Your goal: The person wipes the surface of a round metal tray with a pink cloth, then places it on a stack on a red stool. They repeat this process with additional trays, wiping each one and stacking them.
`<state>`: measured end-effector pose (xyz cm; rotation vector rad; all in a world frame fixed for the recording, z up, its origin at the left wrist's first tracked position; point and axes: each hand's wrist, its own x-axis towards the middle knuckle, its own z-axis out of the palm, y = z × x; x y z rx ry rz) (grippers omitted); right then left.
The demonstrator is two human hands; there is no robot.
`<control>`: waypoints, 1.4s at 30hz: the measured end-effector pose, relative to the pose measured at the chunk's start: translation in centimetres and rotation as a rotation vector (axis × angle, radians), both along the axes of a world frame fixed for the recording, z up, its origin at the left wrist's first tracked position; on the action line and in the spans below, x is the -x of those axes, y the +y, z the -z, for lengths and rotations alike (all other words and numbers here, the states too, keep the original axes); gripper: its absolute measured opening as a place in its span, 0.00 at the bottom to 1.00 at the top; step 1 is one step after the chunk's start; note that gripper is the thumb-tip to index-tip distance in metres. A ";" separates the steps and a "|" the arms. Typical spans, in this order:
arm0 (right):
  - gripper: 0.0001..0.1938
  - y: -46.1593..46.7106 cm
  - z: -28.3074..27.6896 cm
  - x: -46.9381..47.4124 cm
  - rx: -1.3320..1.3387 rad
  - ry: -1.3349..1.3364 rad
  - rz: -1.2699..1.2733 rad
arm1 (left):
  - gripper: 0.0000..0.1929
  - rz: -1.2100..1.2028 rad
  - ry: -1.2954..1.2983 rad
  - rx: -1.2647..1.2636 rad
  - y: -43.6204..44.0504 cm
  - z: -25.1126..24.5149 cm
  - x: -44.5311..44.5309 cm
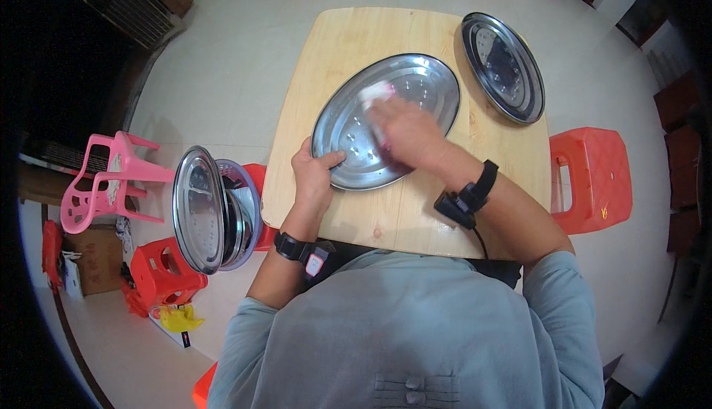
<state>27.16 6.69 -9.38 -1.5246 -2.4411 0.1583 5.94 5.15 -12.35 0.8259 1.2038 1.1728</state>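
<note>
An oval stainless steel tray [423, 81] lies tilted over a light wooden table, and my left hand [316, 172] grips its near left rim with the thumb on top. On the tray's inner face, my right hand [403, 131] presses a white and pink cloth [378, 93]; hand and cloth are blurred. A second oval steel tray [503, 69] rests at the table's far right edge. To the left of the table, another oval metal tray [199, 209] leans on a purple basket [257, 214] that holds more metalware.
The wooden table [384, 236] is directly before me. A red plastic stool [603, 181] stands at its right. On the left are a pink plastic chair [130, 164], a red stool [153, 270], a yellow plastic bag [181, 319] and a cardboard box [100, 259].
</note>
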 end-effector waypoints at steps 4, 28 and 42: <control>0.28 -0.3 -0.4 2.6 -0.010 0.059 -0.247 | 0.24 0.019 0.000 -0.003 0.0 -0.2 0.2; 0.20 5.3 0.8 -2.6 -0.037 0.099 0.231 | 0.25 0.136 -0.017 -0.053 -0.4 0.6 1.0; 0.29 0.5 1.5 4.2 0.078 0.562 -0.316 | 0.20 -0.035 0.017 -0.175 -0.3 2.0 0.4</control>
